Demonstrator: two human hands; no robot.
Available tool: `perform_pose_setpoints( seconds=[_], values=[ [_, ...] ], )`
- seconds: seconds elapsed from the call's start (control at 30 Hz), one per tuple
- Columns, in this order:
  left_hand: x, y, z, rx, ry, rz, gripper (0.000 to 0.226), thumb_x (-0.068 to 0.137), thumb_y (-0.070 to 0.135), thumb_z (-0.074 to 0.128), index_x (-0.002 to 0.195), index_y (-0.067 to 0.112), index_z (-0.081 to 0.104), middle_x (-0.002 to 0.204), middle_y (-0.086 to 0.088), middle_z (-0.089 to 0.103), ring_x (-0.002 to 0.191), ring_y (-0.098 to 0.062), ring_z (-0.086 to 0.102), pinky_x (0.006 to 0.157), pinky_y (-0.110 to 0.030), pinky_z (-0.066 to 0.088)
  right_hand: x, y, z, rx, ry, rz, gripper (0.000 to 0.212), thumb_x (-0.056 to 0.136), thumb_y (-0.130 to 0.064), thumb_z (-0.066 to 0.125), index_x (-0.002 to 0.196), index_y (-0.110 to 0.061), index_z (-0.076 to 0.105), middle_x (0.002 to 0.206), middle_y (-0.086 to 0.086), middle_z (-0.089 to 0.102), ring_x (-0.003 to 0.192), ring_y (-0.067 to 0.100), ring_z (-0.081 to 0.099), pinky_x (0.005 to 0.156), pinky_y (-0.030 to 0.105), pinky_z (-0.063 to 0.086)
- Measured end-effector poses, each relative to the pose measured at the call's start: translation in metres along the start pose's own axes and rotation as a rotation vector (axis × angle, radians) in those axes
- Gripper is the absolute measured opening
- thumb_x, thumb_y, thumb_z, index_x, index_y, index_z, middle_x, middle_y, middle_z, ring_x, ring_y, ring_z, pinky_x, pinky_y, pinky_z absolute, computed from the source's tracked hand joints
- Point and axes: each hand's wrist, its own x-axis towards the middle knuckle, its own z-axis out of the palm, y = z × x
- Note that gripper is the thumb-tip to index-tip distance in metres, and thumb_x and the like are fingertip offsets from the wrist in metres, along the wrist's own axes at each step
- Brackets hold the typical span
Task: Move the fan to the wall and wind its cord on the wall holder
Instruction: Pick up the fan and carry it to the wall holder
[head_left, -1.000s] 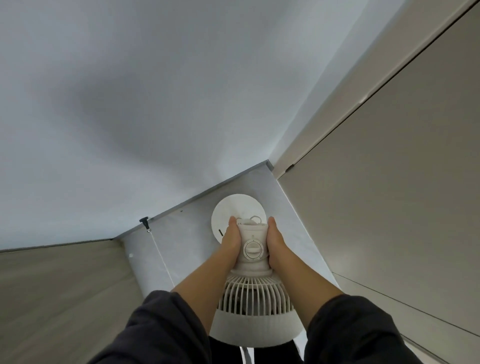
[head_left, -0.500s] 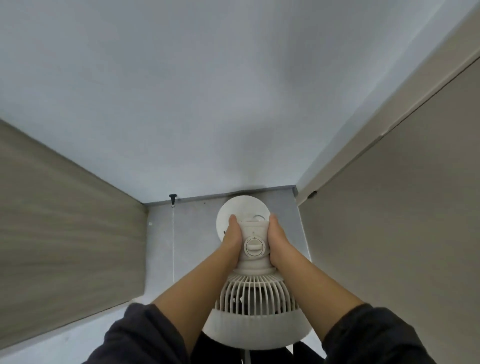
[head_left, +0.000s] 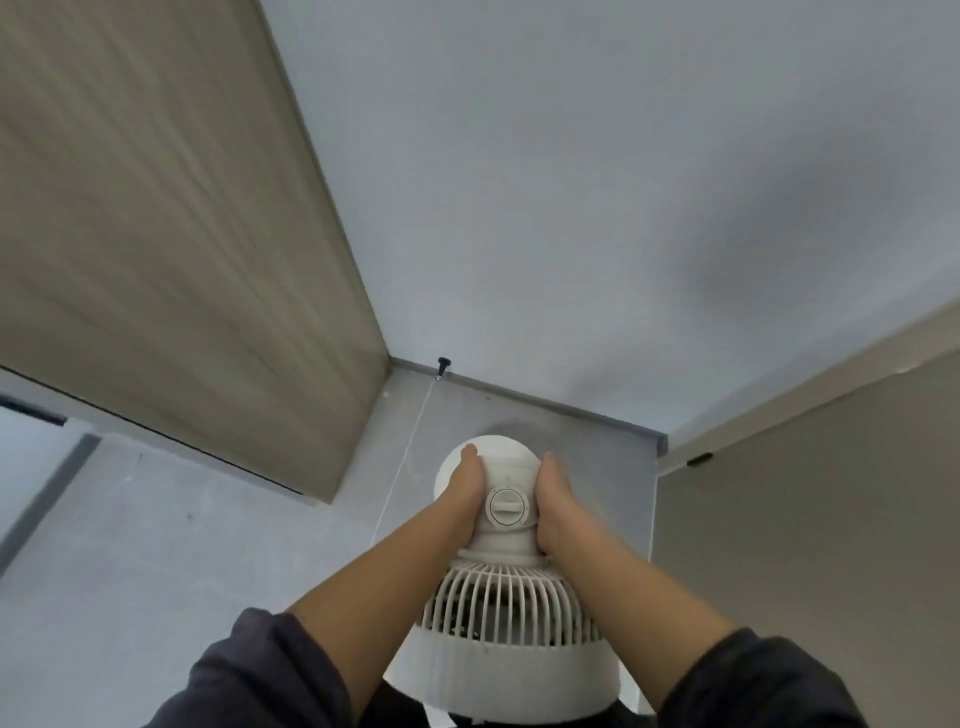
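A white standing fan (head_left: 506, 613) fills the lower middle of the head view, seen from above. Its motor housing carries a round dial (head_left: 506, 506), and its round base (head_left: 493, 449) shows below on the grey floor near the white wall (head_left: 571, 208). My left hand (head_left: 465, 499) grips the left side of the housing. My right hand (head_left: 553, 506) grips the right side. The fan's cord and any wall holder are hidden from view.
A beige wood-grain door or panel (head_left: 171, 234) stands on the left, and a beige cabinet front (head_left: 810, 519) rises on the right. A small black doorstop (head_left: 444, 364) sits at the foot of the wall. Grey floor (head_left: 156, 545) spreads to the left.
The view has swung so the left panel now reaches much higher in the frame and more floor shows on the left. Both hands keep the same grip on the fan housing.
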Motion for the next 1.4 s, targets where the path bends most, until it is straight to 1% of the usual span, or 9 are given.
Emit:
perform_pose_setpoints(
  seconds=[0.17,0.27,0.47,0.6,0.77,0.93,1.1,1.27,1.4],
  values=[
    [-0.006,-0.018,-0.071,-0.068,0.047,0.009,0.077,0.072,0.069,0.033,0.113,0.013,0.066,0.111,-0.016,0.068,0.101,-0.032,0.065,0.097,-0.044,0.05,-0.029,0.041,0.048,-0.006,-0.021,0.042,0.06,0.096,-0.056,0.033,0.118,-0.006,0.057,0.094,0.016,0.064,0.079,0.03,0.06,0.076,0.036,0.047],
    [-0.021,-0.029,-0.12,-0.108,0.026,0.02,0.068,0.082,0.063,0.034,0.112,0.011,0.065,0.111,-0.017,0.068,0.101,-0.032,0.065,0.096,-0.041,0.05,-0.051,0.073,0.084,-0.018,-0.036,0.059,0.062,0.096,-0.055,0.035,0.12,-0.004,0.058,0.091,0.016,0.064,0.09,0.031,0.061,0.081,0.037,0.049],
    [0.046,-0.09,-0.229,-0.124,0.087,0.028,0.091,0.047,0.077,0.037,0.106,0.016,0.07,0.109,-0.014,0.07,0.099,-0.032,0.066,0.098,-0.043,0.049,-0.09,0.153,0.163,-0.091,-0.021,0.039,0.058,0.094,-0.05,0.037,0.118,-0.004,0.062,0.101,0.019,0.069,0.088,0.032,0.065,0.078,0.037,0.052],
    [0.007,-0.099,-0.307,-0.171,0.056,0.085,0.056,0.063,0.054,0.037,0.075,0.016,0.077,0.09,-0.012,0.075,0.091,-0.031,0.07,0.095,-0.043,0.052,-0.12,0.205,0.213,-0.173,-0.011,0.009,0.05,0.094,-0.048,0.037,0.109,-0.008,0.064,0.087,0.013,0.067,0.07,0.027,0.061,0.059,0.031,0.047],
    [-0.057,-0.119,-0.406,-0.253,0.094,0.015,0.052,0.093,0.052,0.032,0.094,0.013,0.067,0.097,-0.011,0.07,0.095,-0.027,0.065,0.093,-0.034,0.048,-0.138,0.271,0.283,-0.291,-0.056,-0.008,0.058,0.087,-0.056,0.037,0.11,-0.011,0.066,0.109,0.012,0.069,0.095,0.03,0.065,0.094,0.04,0.05],
    [-0.064,-0.142,-0.488,-0.374,0.217,0.032,0.05,0.091,0.05,0.032,0.084,0.014,0.067,0.084,-0.011,0.07,0.087,-0.028,0.065,0.087,-0.034,0.049,-0.18,0.312,0.347,-0.431,-0.128,-0.002,0.051,0.091,-0.054,0.037,0.103,-0.013,0.065,0.101,0.01,0.069,0.078,0.025,0.063,0.074,0.032,0.049],
    [-0.071,-0.162,-0.569,-0.513,0.33,0.029,0.055,0.086,0.057,0.034,0.098,0.016,0.068,0.103,-0.013,0.07,0.099,-0.03,0.066,0.096,-0.042,0.049,-0.226,0.337,0.407,-0.622,-0.229,-0.047,0.037,0.098,-0.039,0.038,0.079,-0.012,0.056,0.073,0.005,0.055,0.06,0.02,0.05,0.052,0.029,0.036],
    [-0.086,-0.162,-0.635,-0.665,0.416,0.033,0.058,0.093,0.053,0.035,0.119,0.007,0.059,0.121,-0.019,0.063,0.111,-0.032,0.061,0.089,-0.037,0.045,-0.251,0.37,0.477,-0.714,-0.325,-0.061,0.043,0.095,-0.047,0.04,0.097,-0.011,0.064,0.086,0.01,0.065,0.067,0.023,0.059,0.058,0.03,0.046],
    [-0.079,-0.156,-0.694,-0.778,0.477,0.036,0.066,0.082,0.061,0.035,0.112,0.009,0.064,0.111,-0.014,0.067,0.103,-0.032,0.064,0.087,-0.035,0.048,-0.263,0.389,0.541,-0.833,-0.376,-0.11,0.051,0.095,-0.05,0.035,0.108,-0.012,0.067,0.102,0.01,0.068,0.08,0.025,0.063,0.062,0.03,0.046]
  ],
)
